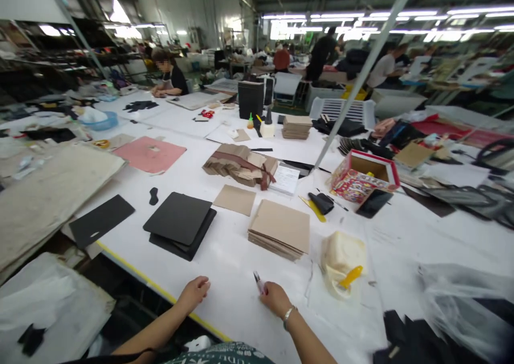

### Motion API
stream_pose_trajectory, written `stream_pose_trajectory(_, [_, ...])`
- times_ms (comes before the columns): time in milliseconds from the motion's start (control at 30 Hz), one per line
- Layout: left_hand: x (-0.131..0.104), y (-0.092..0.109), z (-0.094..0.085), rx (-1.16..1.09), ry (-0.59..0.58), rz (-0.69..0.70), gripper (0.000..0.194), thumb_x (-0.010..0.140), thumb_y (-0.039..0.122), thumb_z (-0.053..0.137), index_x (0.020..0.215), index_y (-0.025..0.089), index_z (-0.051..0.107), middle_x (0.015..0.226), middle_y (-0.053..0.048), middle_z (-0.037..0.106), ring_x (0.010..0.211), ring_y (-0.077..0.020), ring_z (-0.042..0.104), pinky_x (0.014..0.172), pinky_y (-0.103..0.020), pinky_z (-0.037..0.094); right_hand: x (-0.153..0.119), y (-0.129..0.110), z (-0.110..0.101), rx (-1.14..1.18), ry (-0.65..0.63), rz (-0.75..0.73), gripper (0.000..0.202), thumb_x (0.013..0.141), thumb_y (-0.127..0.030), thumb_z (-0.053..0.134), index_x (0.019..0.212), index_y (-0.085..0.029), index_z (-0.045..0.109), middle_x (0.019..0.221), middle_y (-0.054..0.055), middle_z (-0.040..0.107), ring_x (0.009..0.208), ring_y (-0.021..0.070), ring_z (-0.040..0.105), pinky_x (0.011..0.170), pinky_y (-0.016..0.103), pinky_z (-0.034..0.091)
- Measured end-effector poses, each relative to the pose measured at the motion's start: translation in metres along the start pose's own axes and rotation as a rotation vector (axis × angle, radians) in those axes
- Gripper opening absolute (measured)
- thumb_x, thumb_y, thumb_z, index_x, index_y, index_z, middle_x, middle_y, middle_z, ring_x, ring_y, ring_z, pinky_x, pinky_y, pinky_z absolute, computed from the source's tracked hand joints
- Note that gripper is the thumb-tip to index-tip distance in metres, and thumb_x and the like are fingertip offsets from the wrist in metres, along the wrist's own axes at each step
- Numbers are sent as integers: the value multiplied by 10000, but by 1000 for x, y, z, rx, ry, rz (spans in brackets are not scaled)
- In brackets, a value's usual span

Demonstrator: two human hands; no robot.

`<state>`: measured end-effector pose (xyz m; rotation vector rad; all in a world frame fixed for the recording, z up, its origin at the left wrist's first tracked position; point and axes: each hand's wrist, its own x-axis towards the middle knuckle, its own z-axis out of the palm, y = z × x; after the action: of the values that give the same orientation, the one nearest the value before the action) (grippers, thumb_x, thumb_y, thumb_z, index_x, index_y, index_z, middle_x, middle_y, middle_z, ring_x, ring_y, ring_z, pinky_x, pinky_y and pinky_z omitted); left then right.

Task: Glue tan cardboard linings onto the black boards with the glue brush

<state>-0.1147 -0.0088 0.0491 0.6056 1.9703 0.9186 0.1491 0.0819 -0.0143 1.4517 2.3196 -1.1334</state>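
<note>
My left hand hovers by the table's near edge, fingers loosely curled, with nothing visible in it. To its right, my right hand is closed around a small slim tool with a pointed metal end; whether it is a pen or small snips I cannot make out. Beyond my left hand lies a pile of black square panels, slightly fanned. A stack of beige cardboard squares sits beyond my right hand, and a single beige sheet lies beside it.
A white glue tub with a yellow spreader stands to the right. Behind it are a colourful box and a phone. Tied beige pieces lie mid-table. A slanted metal pole rises at right. Another person sits far left.
</note>
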Motion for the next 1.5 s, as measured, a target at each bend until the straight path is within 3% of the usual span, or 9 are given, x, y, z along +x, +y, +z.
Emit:
stream_pose_trajectory(133, [-10,-18,-31,-44,127,22,260,846,333,486,1052,185,544,1082,-66,547,930,-171,545,788,-348,470,25,-52,7,410,-249,-48,157,687,-289,538,616,-180,450,520,-25,509,426,89,444,437,205,334])
stream_pose_trajectory(333, [21,-18,-113,90,426,248,344,734,383,571,1021,192,572,973,-64,624,934,-205,575,850,-324,440,86,-127,-36,927,36,-80,287,684,-450,554,763,-181,491,703,0,554,546,84,525,500,195,435])
stream_pose_trajectory(467, [77,8,-170,468,658,331,542,749,415,531,1208,142,441,1238,-136,481,1184,-246,403,999,-363,297,94,-136,-45,965,110,-13,396,649,-466,601,922,-191,521,908,52,576,752,142,601,634,260,500])
stream_pose_trajectory(667, [145,31,-211,762,419,1,927,574,499,671,1308,110,259,1277,-236,401,1186,-370,365,889,-447,362,39,-118,17,804,-173,164,276,680,-402,577,793,-151,566,773,32,584,617,96,565,556,215,453])
stream_pose_trajectory(933, [153,35,-265,742,466,180,331,676,222,577,989,120,552,1052,-163,567,1029,-306,520,858,-395,410,5,-111,45,838,-127,296,312,683,-447,567,789,-155,553,789,24,579,604,85,553,564,212,442])
stream_pose_trajectory(1033, [132,31,-277,404,358,281,241,716,270,524,923,151,562,957,-85,613,943,-238,565,837,-352,441,1,-127,43,880,-99,266,339,689,-470,574,808,-152,562,806,39,585,649,105,562,591,235,450])
stream_pose_trajectory(1200, [81,7,-224,-431,-60,193,467,529,364,724,928,233,519,828,23,621,766,-153,597,710,-262,496,-5,-163,39,1245,-47,159,461,692,-572,566,969,-204,570,1041,75,589,923,180,565,732,316,475])
stream_pose_trajectory(1367, [45,-23,-104,-178,-315,96,411,536,436,685,838,192,551,831,-40,637,859,-209,592,700,-275,492,-15,-134,46,1493,81,172,573,762,-631,425,1024,-146,582,971,106,642,899,219,606,787,382,486])
stream_pose_trajectory(1500, [46,-40,-33,245,-572,71,242,646,409,573,707,190,492,630,-12,598,629,-179,594,543,-271,469,-39,-62,51,1021,322,301,425,712,-463,589,963,-121,601,911,86,663,865,223,617,785,355,482])
